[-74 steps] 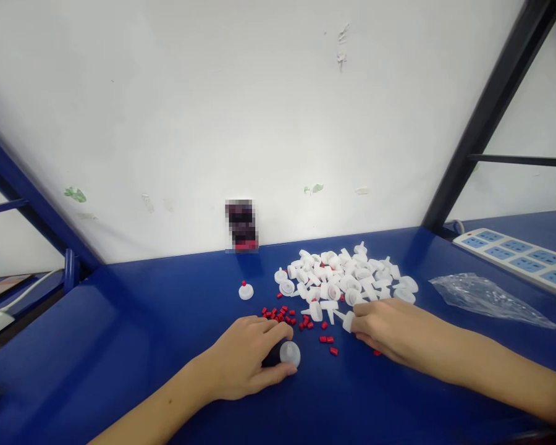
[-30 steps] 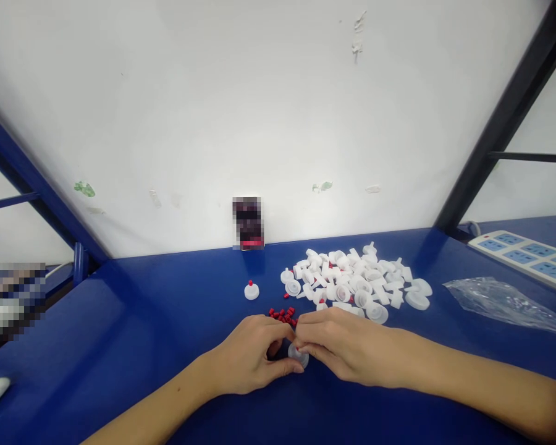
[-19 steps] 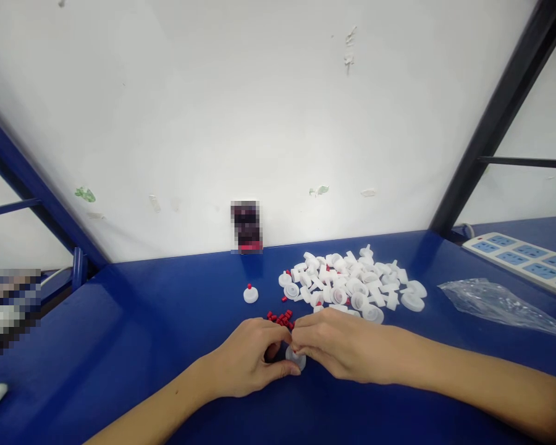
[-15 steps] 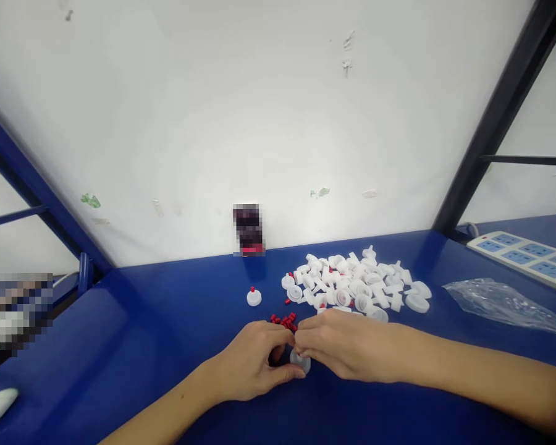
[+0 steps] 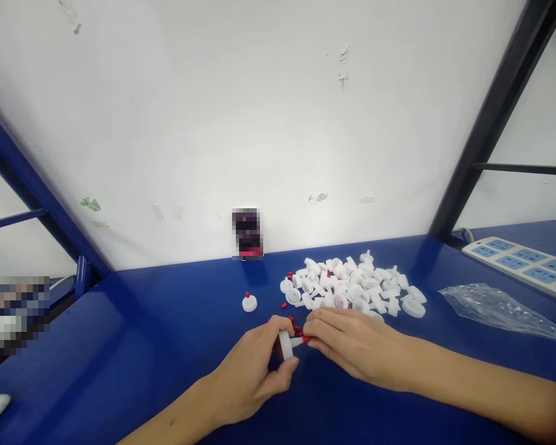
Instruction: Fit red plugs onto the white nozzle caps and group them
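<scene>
Between thumb and fingers, my left hand (image 5: 264,361) grips a white nozzle cap (image 5: 286,345) by its round base, the spout lying sideways to the right. My right hand (image 5: 347,343) pinches a small red tip cap (image 5: 306,339) at the end of that spout. Whether the red piece is seated on it, I cannot tell. A few loose red tip caps (image 5: 297,330) lie just behind my hands, partly hidden by the fingers. Beyond my left hand, a white nozzle cap with a red tip (image 5: 249,302) stands upright on the blue table (image 5: 167,334).
A pile of white nozzle caps (image 5: 352,284) with some red pieces among them lies behind my right hand. To its right are a clear plastic bag (image 5: 500,306) and a power strip (image 5: 523,262). A blurred dark box (image 5: 248,233) stands against the wall.
The white nozzle cap has turned from base-down to sideways in my left hand, its spout now toward the right. My right hand has shifted slightly right, and the red tip cap now shows.
</scene>
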Demonstrator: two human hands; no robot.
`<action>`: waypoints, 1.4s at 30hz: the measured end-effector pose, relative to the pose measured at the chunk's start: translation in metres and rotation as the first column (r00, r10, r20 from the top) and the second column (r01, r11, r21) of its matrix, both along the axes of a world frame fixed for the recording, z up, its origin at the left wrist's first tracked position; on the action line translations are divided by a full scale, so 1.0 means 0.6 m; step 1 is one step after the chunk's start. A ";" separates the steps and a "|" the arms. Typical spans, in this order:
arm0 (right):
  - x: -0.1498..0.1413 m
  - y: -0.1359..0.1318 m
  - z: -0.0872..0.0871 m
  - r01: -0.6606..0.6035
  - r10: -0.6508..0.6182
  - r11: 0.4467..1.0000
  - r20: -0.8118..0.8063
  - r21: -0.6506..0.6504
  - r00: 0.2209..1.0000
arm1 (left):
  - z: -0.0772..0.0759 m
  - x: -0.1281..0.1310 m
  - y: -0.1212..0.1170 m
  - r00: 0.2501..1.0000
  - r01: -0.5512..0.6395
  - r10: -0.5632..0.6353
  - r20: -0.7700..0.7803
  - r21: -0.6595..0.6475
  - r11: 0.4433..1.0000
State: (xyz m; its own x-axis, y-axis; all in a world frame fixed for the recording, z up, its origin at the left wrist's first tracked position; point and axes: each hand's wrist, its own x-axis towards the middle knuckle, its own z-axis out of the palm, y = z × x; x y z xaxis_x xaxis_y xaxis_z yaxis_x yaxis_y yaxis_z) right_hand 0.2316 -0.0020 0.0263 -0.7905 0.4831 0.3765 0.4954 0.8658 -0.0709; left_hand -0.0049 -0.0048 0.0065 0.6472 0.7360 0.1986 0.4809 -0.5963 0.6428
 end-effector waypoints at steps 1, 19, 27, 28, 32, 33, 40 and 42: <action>-0.004 0.000 -0.003 -0.004 0.004 1.000 0.022 0.022 1.000 | -0.002 0.000 -0.002 1.000 0.013 -0.013 0.014 0.000 1.000; -0.001 0.002 -0.052 0.002 0.011 0.990 -0.095 0.138 0.995 | -0.008 0.010 -0.007 0.980 0.162 -0.159 0.118 -0.016 0.987; -0.002 -0.016 -0.054 0.027 -0.027 1.000 -0.038 0.009 0.999 | -0.015 0.009 -0.012 0.981 0.191 -0.191 0.034 -0.009 0.981; -0.003 -0.017 -0.053 0.029 -0.029 0.999 -0.045 -0.017 0.999 | -0.016 0.009 -0.013 0.981 0.193 -0.193 0.027 -0.008 0.981; -0.005 -0.021 -0.045 0.009 -0.022 0.988 -0.081 -0.154 0.996 | -0.023 0.006 -0.013 0.979 0.203 -0.203 0.006 0.016 0.979; -0.005 -0.022 -0.044 0.005 -0.021 0.983 -0.087 -0.186 0.996 | -0.025 0.005 -0.013 0.979 0.206 -0.206 -0.001 0.025 0.978; -0.005 -0.029 -0.036 0.006 -0.033 0.946 -0.077 -0.325 0.996 | -0.028 0.009 -0.014 0.979 0.200 -0.197 -0.049 0.069 0.977; -0.003 -0.027 -0.029 0.033 -0.063 0.936 -0.077 -0.349 0.995 | -0.025 0.013 -0.014 0.985 0.172 -0.170 -0.027 0.071 0.983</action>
